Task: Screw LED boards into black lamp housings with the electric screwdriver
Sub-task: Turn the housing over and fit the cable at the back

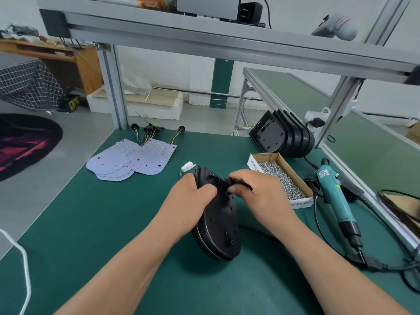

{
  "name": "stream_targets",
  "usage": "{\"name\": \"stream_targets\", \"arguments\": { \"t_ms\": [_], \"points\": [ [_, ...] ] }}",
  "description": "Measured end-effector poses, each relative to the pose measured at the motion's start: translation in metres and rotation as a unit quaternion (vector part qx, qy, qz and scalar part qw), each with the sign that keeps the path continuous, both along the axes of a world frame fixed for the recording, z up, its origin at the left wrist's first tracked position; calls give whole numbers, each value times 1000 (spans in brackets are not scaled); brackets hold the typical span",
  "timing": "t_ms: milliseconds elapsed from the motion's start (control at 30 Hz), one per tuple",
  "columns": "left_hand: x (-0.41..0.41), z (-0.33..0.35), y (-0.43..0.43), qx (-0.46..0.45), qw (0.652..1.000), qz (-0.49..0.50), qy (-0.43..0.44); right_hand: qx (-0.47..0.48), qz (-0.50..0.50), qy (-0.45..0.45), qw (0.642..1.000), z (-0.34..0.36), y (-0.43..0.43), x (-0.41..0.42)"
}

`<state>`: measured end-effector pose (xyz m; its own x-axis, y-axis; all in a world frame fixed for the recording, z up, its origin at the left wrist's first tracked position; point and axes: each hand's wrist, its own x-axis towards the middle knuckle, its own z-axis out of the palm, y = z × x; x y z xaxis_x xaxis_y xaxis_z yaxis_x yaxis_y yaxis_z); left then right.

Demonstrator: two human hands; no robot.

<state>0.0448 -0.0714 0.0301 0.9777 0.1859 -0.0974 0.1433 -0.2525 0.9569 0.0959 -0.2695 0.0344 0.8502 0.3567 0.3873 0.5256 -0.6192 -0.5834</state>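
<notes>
Both hands' fingers (236, 178) grip the black housing's (218, 226) far end.

Single head-worn wide-angle camera, facing forward-down over green bench (95, 235), near left hand (193, 196), right hand (256, 192)

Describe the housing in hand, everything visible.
The housing is matte black, plastic by the look, and rounded at its lower end. The face towards the camera is dotted with small holes and bosses. It stands tilted, and its rounded end appears to rest on the green mat. The left hand grips its upper left edge and the right hand pinches its top. A white connector on thin wires sticks out behind it.
</notes>
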Motion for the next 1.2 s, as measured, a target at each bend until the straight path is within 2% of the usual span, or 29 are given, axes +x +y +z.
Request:
{"name": "stream_targets", "arguments": {
  "t_ms": [333,533,667,733,1033,1100,1200],
  "points": [
    [-5,10,-5,-13,999,-28,-17,84,-19,57,995,-1,-1,0],
    [-7,13,-5,-1,1000,-18,-20,5,6,19,1000,1,-3,1],
    [-7,10,-4,-16,1000,-18,-16,91,2,96,991,3,-7,2],
    [-5,9,-2,-12,1000,-17,-6,102,-14,84,991,1,-3,1],
    [1,13,-7,28,999,-29,-26,-8,-16,-56,998,1,6,-2],
    [2,13,-7,36,999,-23,-22,0,-19,-43,999,1,4,-2],
    [0,10,0,6,999,-29,-12,-10,7,27,1000,-1,2,-4]
  ]
}}
